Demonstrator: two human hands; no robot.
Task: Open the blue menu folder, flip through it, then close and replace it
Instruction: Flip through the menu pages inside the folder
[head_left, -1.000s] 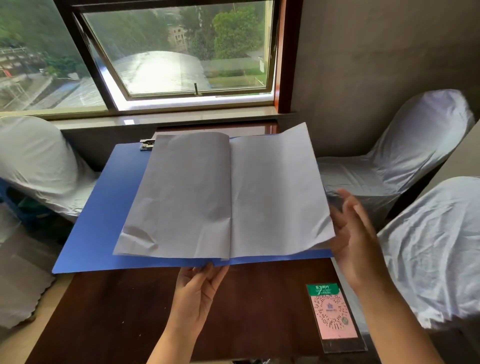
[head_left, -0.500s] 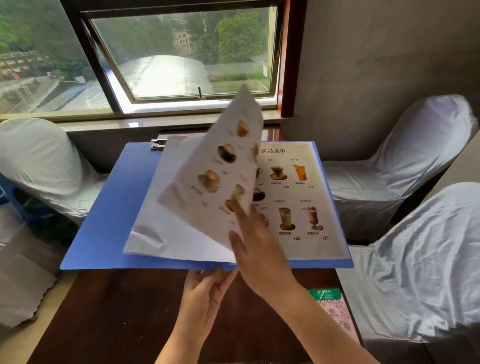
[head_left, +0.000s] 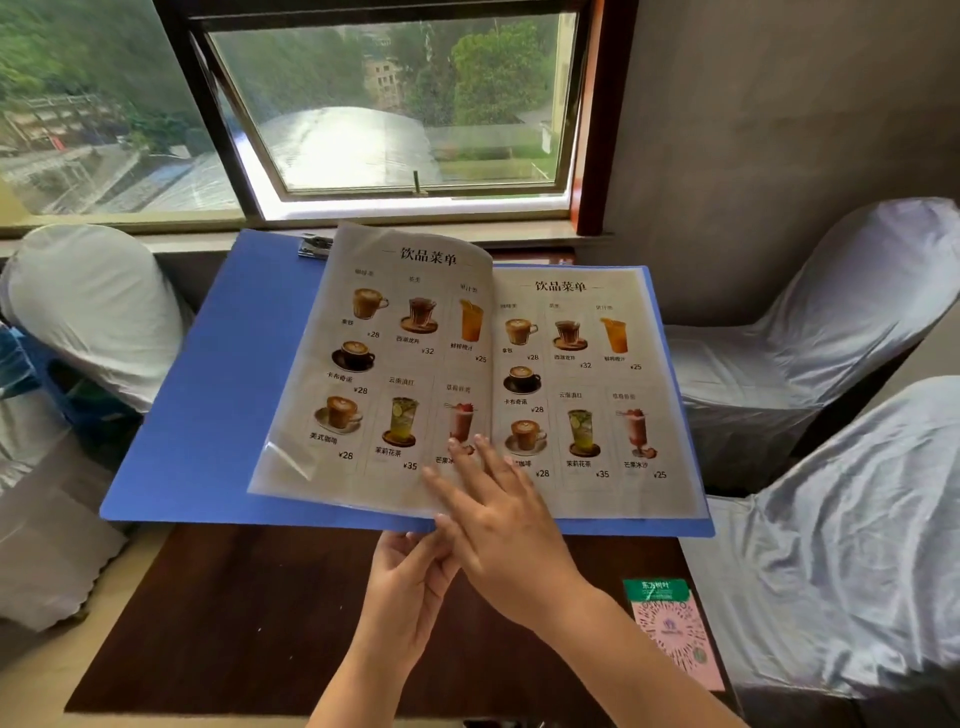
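- A blue menu folder (head_left: 208, 415) lies open above a dark wooden table (head_left: 249, 623), its near edge propped from below by the left hand (head_left: 410, 582), fingers curled up under the spine.
- The right hand (head_left: 498, 514) rests open and flat across the lower middle of the spread, fingertips on a plastic-sleeved drinks page (head_left: 384, 364) that arches above the left cover.
- Risk: the glossy sleeve looks slippery, so a loose press could let the bowed page spring back to the right.
- Risk: with only one hand underneath, the wide folder may tip toward the covered chair (head_left: 98, 312) at left.
- Risk: closing carelessly could crease a sleeve or catch the metal clip (head_left: 314, 244) at the top.
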